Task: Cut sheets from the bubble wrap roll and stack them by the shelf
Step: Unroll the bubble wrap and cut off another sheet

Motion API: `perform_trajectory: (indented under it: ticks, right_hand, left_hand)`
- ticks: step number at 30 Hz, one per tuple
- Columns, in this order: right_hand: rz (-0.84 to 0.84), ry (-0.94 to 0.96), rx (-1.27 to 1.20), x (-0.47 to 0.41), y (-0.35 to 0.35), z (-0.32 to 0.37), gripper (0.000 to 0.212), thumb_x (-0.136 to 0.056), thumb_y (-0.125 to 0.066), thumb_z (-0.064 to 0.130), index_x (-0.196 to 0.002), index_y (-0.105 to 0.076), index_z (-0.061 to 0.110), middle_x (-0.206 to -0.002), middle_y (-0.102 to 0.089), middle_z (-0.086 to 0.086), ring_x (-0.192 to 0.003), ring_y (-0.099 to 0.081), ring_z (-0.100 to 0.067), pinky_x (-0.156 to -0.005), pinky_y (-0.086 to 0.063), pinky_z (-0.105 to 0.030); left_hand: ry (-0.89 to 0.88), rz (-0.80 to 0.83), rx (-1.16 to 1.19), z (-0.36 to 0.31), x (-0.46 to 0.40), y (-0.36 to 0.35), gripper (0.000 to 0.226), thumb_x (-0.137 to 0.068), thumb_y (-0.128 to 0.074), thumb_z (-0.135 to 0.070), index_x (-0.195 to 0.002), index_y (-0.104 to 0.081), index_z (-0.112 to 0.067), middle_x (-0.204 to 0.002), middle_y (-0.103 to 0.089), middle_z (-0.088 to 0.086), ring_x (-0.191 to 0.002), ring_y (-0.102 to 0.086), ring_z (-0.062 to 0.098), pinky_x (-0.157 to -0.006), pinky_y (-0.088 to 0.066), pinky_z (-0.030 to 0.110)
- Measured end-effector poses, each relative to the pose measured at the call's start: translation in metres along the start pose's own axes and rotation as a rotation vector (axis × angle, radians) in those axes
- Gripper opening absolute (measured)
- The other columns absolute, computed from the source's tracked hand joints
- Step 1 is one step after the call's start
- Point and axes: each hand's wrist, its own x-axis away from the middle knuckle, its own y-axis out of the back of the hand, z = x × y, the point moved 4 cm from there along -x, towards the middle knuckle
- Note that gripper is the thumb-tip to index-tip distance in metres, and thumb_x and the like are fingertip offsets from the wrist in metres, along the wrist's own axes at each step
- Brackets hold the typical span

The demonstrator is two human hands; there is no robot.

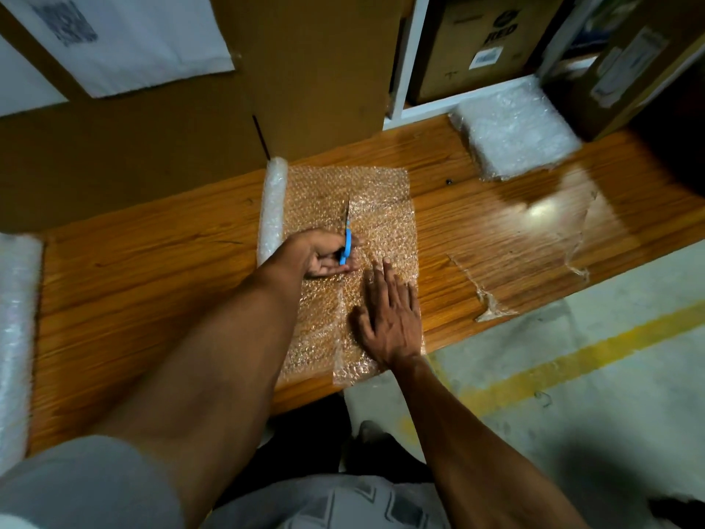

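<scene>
A bubble wrap roll (271,208) lies on the wooden board (145,269), with a sheet of bubble wrap (377,208) unrolled to its right. My left hand (324,253) grips blue-handled scissors (346,238), blades pointing away along a cut line in the sheet. My right hand (389,315) presses flat on the part of the sheet right of the cut, fingers spread. A stack of cut sheets (511,135) lies at the far right beside the white shelf (410,63).
Large cardboard boxes (190,120) stand behind the board. More boxes fill the shelf. A crumpled clear plastic film (541,261) lies on the board's right end. Another bubble wrap roll (15,337) sits at the left edge. Concrete floor with a yellow line (572,368) is on the right.
</scene>
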Motion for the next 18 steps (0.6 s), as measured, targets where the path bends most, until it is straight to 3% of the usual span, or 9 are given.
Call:
perform_trajectory:
  ticks: [6, 12, 18]
  right_hand:
    - [0.055, -0.018, 0.042, -0.069, 0.013, 0.000, 0.068, -0.109, -0.016, 0.045, -0.168, 0.003, 0.015, -0.175, 0.011, -0.007, -0.161, 0.010, -0.022, -0.131, -0.001, -0.050]
    - [0.115, -0.007, 0.111, -0.109, -0.003, -0.008, 0.068, -0.108, -0.010, 0.047, -0.168, 0.000, 0.017, -0.174, 0.014, -0.005, -0.161, 0.014, -0.024, -0.130, 0.004, -0.053]
    - [0.086, -0.013, 0.162, -0.108, -0.009, -0.009, 0.069, -0.107, -0.010, 0.050, -0.168, -0.002, 0.018, -0.175, 0.012, -0.006, -0.161, 0.013, -0.024, -0.130, 0.001, -0.053]
  left_hand:
    - [0.017, 0.027, -0.039, -0.009, -0.002, 0.008, 0.033, -0.090, -0.078, -0.033, -0.102, -0.069, -0.004, -0.096, -0.076, 0.011, -0.075, -0.076, 0.017, -0.044, -0.054, 0.018]
    - [0.027, 0.055, 0.014, -0.014, -0.012, 0.011, 0.035, -0.091, -0.077, -0.033, -0.106, -0.066, -0.003, -0.106, -0.074, 0.014, -0.086, -0.074, 0.019, -0.045, -0.053, 0.015]
    - [0.030, 0.106, 0.083, -0.027, -0.013, 0.014, 0.027, -0.093, -0.075, -0.028, -0.101, -0.067, -0.004, -0.096, -0.074, 0.013, -0.070, -0.076, 0.018, -0.043, -0.053, 0.016]
